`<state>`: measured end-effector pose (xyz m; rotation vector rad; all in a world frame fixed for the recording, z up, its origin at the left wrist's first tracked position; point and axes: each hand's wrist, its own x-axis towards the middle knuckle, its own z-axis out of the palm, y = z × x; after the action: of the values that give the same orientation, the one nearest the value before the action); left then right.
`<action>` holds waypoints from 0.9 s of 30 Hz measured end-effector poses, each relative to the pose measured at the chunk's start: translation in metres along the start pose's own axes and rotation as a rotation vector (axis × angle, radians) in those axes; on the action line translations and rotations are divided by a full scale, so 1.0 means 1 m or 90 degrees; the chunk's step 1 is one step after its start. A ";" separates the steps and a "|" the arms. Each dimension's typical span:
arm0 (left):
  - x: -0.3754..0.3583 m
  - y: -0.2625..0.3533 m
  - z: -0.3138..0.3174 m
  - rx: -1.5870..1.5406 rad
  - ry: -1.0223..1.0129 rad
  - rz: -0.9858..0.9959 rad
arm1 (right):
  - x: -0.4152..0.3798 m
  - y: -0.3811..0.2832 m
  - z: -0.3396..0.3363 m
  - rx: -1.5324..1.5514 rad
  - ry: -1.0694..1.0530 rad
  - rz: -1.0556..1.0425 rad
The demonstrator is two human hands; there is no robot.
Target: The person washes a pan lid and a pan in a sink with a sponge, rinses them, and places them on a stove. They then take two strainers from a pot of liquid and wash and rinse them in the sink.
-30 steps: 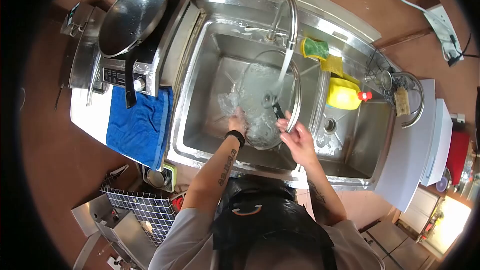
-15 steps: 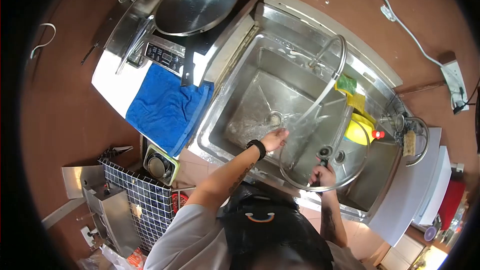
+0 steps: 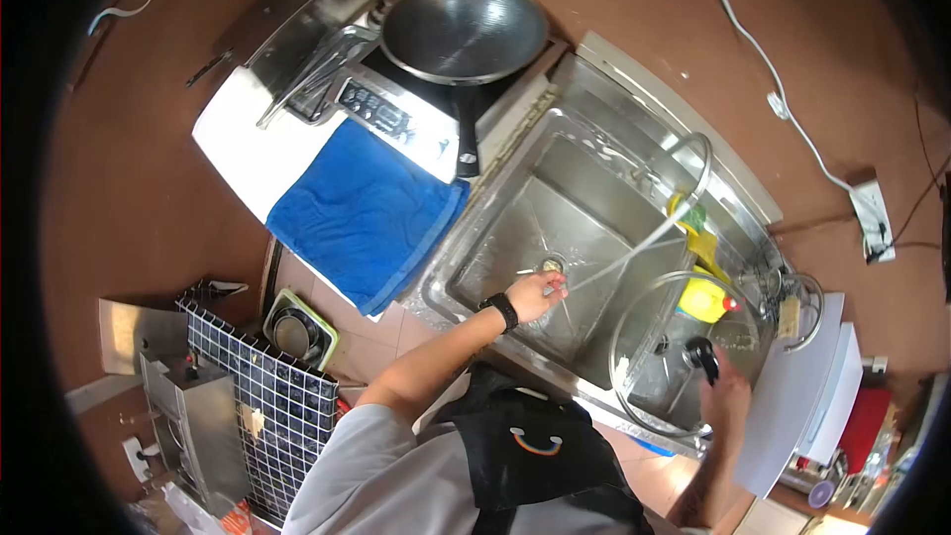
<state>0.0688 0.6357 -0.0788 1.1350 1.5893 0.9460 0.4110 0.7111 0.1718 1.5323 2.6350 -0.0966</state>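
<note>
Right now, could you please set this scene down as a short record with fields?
Left hand: fingers curled, by the running water
Right hand: gripping the black handle of a round clear glass lid
Lid position: over the right part of the stainless-steel double sink
Tap: curved steel tap, running
Bottle: yellow bottle with red cap, partly behind the lid
Left of sink: grey metal wok, blue cloth towel

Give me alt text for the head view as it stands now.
The right hand holds a glass lid over a double sink, while water from the tap runs toward the left hand. Left of the sink, a wok sits on a cooktop near a blue towel.
</note>
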 end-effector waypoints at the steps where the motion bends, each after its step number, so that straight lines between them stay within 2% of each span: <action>1: -0.006 -0.002 -0.009 0.014 0.018 0.032 | 0.002 -0.007 -0.022 0.051 -0.024 0.073; 2: -0.014 -0.004 -0.014 0.024 0.033 0.062 | 0.008 -0.036 -0.065 0.025 -0.100 0.178; 3: -0.023 -0.004 -0.020 0.009 0.039 0.058 | 0.009 -0.028 -0.081 0.144 -0.040 0.101; 5: -0.042 -0.007 -0.043 0.044 0.063 0.088 | 0.015 -0.042 -0.130 0.267 -0.010 0.071; 6: -0.056 -0.005 -0.056 0.008 0.064 0.085 | 0.022 -0.046 -0.152 0.290 -0.019 0.123; 7: -0.068 -0.009 -0.064 0.000 0.068 0.081 | 0.031 -0.054 -0.175 0.213 -0.012 0.137; 8: -0.079 -0.015 -0.071 -0.009 0.090 0.089 | 0.046 -0.052 -0.177 0.237 0.104 -0.006; 9: -0.087 -0.018 -0.079 -0.016 0.111 0.102 | 0.068 -0.100 -0.200 0.206 0.087 0.041; 10: -0.096 -0.018 -0.086 0.006 0.124 0.088 | 0.095 -0.115 -0.200 0.179 0.152 -0.121; 11: -0.100 -0.032 -0.084 0.018 0.159 0.112 | 0.118 -0.171 -0.207 0.301 0.092 -0.103; 13: -0.114 -0.025 -0.097 -0.033 0.158 0.077 | 0.180 -0.227 -0.193 0.427 0.047 -0.219; 14: -0.122 -0.019 -0.105 -0.075 0.126 0.012 | 0.218 -0.252 -0.182 0.429 0.014 -0.258; 15: -0.126 -0.035 -0.101 -0.064 0.159 0.047 | 0.260 -0.272 -0.162 0.447 -0.001 -0.334; 17: -0.145 -0.030 -0.115 -0.092 0.155 -0.019 | 0.339 -0.321 -0.126 0.368 0.010 -0.343; 19: -0.164 -0.044 -0.122 -0.065 0.185 0.022 | 0.375 -0.385 -0.109 0.235 0.030 -0.270; 21: -0.185 -0.045 -0.131 -0.134 0.203 -0.030 | 0.420 -0.420 -0.076 0.191 0.102 -0.273; 22: -0.193 -0.043 -0.138 -0.108 0.214 -0.043 | 0.424 -0.438 -0.069 0.176 0.112 -0.228; 24: -0.204 -0.043 -0.146 -0.080 0.221 -0.063 | 0.429 -0.460 -0.062 0.172 0.076 -0.199; 27: -0.206 -0.045 -0.148 -0.175 0.251 -0.085 | 0.441 -0.472 -0.047 0.172 0.047 -0.171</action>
<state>-0.0562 0.4159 -0.0301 0.6702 1.7509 1.3102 -0.2183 0.8631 0.1736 1.2557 2.9742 -0.4403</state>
